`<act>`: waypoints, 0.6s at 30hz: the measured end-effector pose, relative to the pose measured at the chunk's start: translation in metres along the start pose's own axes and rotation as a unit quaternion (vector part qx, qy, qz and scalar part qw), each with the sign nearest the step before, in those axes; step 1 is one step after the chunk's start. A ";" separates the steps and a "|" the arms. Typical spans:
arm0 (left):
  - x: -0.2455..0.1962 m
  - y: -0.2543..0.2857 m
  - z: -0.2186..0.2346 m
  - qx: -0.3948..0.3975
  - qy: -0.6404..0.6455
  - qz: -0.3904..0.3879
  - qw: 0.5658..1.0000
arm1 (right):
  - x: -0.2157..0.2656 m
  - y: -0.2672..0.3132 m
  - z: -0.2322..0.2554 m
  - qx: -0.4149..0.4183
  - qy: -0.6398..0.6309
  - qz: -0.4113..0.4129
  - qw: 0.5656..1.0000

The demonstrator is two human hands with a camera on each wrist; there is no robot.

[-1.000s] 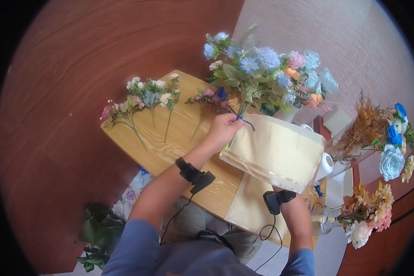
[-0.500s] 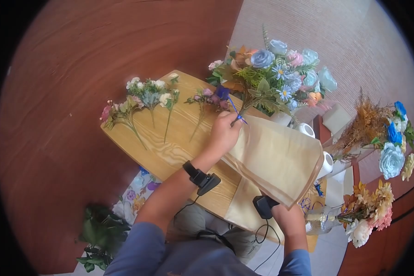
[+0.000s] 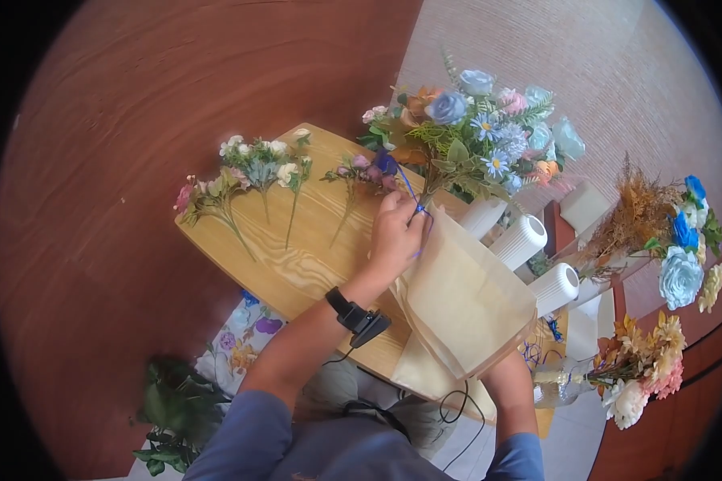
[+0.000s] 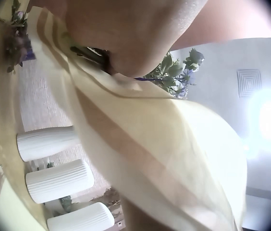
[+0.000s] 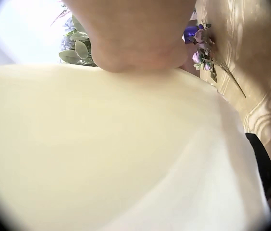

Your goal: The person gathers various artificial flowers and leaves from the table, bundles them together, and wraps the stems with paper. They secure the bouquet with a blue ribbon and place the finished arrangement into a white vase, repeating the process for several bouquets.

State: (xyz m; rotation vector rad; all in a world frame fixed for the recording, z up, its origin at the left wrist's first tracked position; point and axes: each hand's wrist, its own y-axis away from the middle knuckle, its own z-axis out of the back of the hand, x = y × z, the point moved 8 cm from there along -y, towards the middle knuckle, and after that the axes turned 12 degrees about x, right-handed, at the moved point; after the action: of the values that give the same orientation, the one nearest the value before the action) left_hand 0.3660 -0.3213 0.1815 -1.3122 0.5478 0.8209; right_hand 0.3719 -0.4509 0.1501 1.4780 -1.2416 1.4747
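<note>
My left hand (image 3: pixel 396 239) grips the tied stems of a blue-flowered bouquet (image 3: pixel 483 132), at a blue tie (image 3: pixel 419 208). In the left wrist view the left hand (image 4: pixel 126 38) is close over dark stems (image 4: pixel 91 54). Cream wrapping paper (image 3: pixel 469 301) hangs below and right of the tie. My right hand is under or behind the paper's lower edge in the head view, with only its wrist side (image 3: pixel 505 377) showing. The right wrist view shows the right hand (image 5: pixel 135 38) blurred at the top, against the paper (image 5: pixel 87 144), its fingertips not distinguishable.
Several loose flower sprigs (image 3: pixel 253 172) lie on the wooden table (image 3: pixel 297 272). White ribbed vases (image 3: pixel 521 240) stand to the right of the paper. More bouquets (image 3: pixel 682 276) and a clear vase (image 3: pixel 561 383) are at the far right. Cream sheet (image 3: pixel 425 370) lies near the front edge.
The bouquet has turned, showing other blooms, and its paper has swung left, uncovering more of the vases. The right hand has moved further under the paper, and its wrist camera is now hidden.
</note>
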 end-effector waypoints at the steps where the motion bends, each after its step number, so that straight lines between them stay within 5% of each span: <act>1: -0.001 0.001 0.001 -0.007 -0.006 -0.002 1.000 | 0.000 -0.001 -0.001 -0.001 -0.001 0.002 1.000; 18: 0.000 0.007 0.013 -0.027 -0.028 -0.038 0.999 | 0.026 -0.005 -0.037 -0.018 -0.003 -0.018 1.000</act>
State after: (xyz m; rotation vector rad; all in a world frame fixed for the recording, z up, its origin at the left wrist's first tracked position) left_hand 0.3597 -0.3080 0.1797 -1.3469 0.4329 0.8114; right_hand 0.3618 -0.4187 0.1806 1.4742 -1.2325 1.4175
